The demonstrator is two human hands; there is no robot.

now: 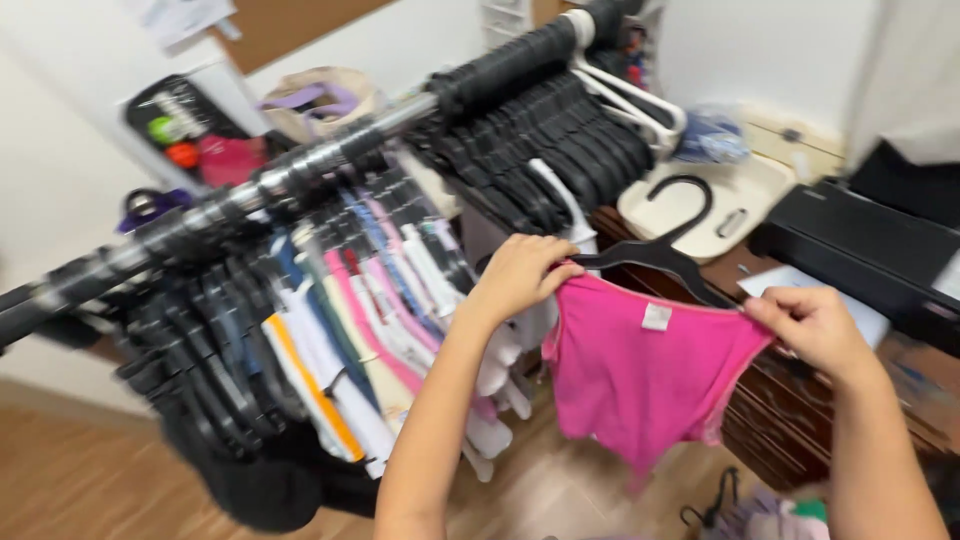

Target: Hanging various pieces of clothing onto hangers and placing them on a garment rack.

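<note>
Care was needed as the left hand (pixel 518 275) pinched one corner of the pink top (pixel 640 375) against the black hanger (pixel 655 255) and the right hand (pixel 815 325) pinched the other, held beside the rail (pixel 300 175), to seat both shoulders evenly.

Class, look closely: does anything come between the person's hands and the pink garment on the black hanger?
Nothing visible does. The left hand and right hand each grip the pink garment directly at its top corners, on the black hanger.
</note>
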